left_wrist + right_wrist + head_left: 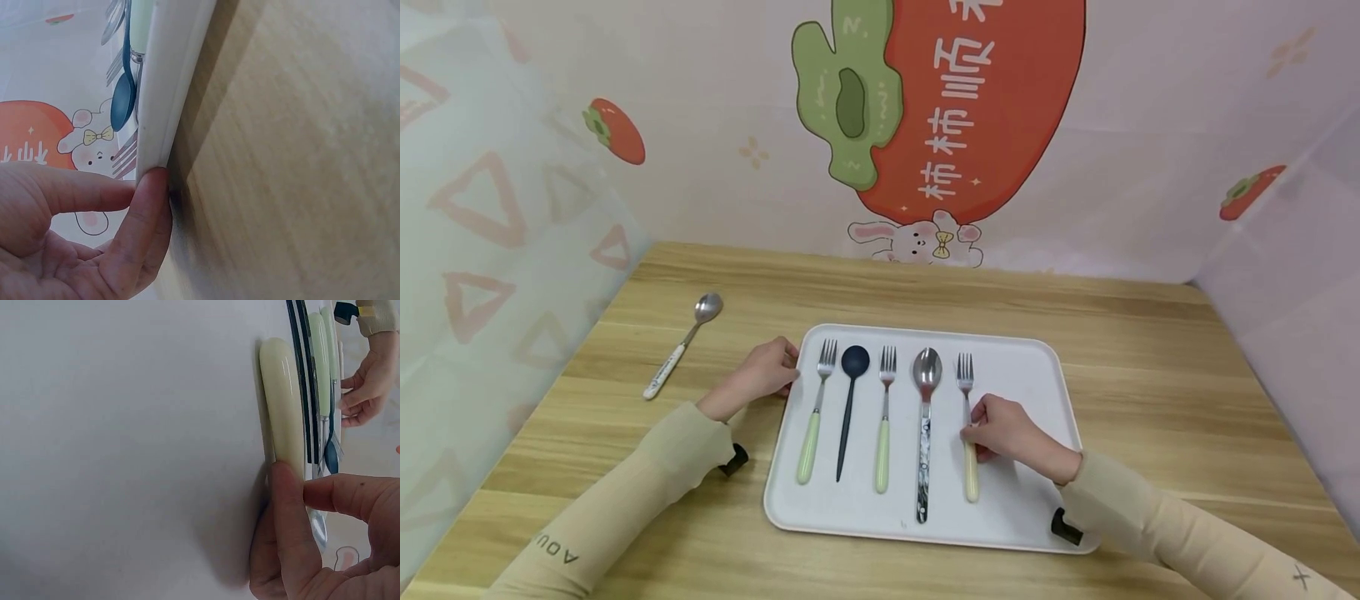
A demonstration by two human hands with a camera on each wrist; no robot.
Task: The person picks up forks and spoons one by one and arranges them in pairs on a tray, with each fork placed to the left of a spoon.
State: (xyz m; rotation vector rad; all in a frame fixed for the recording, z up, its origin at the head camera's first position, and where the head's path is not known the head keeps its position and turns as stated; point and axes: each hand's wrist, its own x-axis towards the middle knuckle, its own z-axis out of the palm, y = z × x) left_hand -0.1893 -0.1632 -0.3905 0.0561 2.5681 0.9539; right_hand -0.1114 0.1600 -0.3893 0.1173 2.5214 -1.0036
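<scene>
A white tray (940, 537) lies on the table with cutlery set side by side on it. My left hand (767, 368) holds the tray's left rim near the far corner, thumb on the inner side and fingers against the outer wall (169, 75). With thumb and fingers, my right hand (1009, 429) pinches a cream-handled fork (972, 483) where handle meets neck; its tines point away from me. The cream handle (281, 394) lies along the tray surface. Left of that fork are a large spoon (923, 433) with a black-and-white handle, two green-handled forks (808, 446) and a black spoon (854, 362).
A small spoon (668, 367) with a white handle lies on the wooden table (1195, 433), left of the tray. Behind the table hangs a printed backdrop (722, 192) with persimmons and a rabbit. Bare tray surface shows right of the cream-handled fork.
</scene>
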